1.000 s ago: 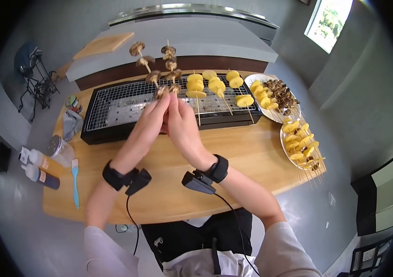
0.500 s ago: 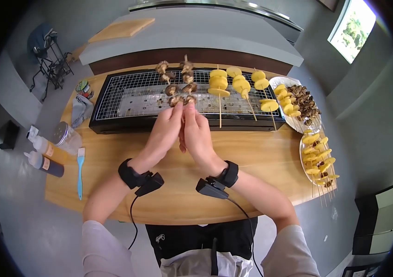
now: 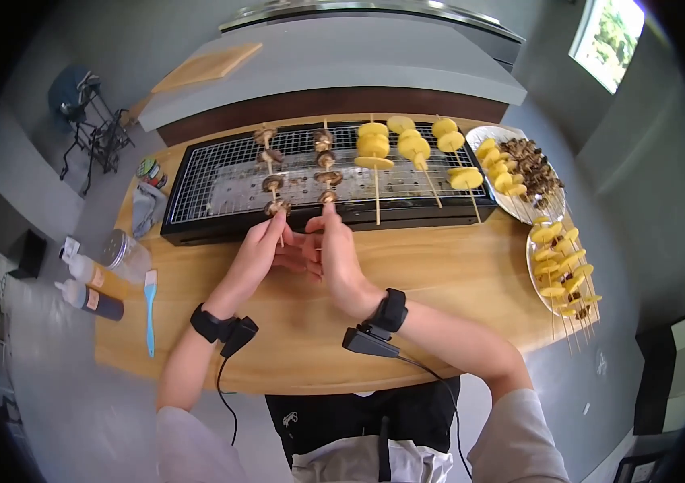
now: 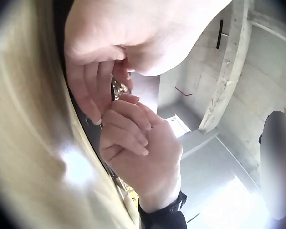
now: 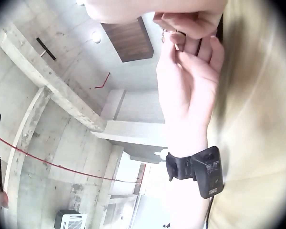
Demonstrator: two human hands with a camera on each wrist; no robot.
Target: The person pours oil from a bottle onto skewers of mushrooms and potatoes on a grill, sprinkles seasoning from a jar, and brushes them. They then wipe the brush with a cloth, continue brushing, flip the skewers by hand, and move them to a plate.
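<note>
In the head view, my left hand (image 3: 252, 259) pinches the lower stick end of a mushroom skewer (image 3: 273, 183). My right hand (image 3: 341, 262) does the same with a second mushroom skewer (image 3: 327, 179), to the right of the first. Both skewers point away from me over the wire rack of a black grill (image 3: 222, 233), side by side with a gap between them. Beneath the sticks, the other fingers of both hands come close together at the grill's front edge. In the left wrist view the right hand (image 4: 140, 148) shows curled fingers; the sticks are mostly hidden there.
Several potato-slice skewers (image 3: 374, 146) lie on the grill's right half. Two plates at the right hold mushroom skewers (image 3: 532, 169) and potato skewers (image 3: 564, 270). At the left are a blue brush (image 3: 150, 318), a glass jar (image 3: 129, 258), squeeze bottles (image 3: 93, 301), a cloth (image 3: 146, 211) and a can (image 3: 151, 172).
Both hands have come down and nearer, and moved apart from each other. The two mushroom skewers, earlier raised with their near ends together, now lie lower over the rack and farther apart.
</note>
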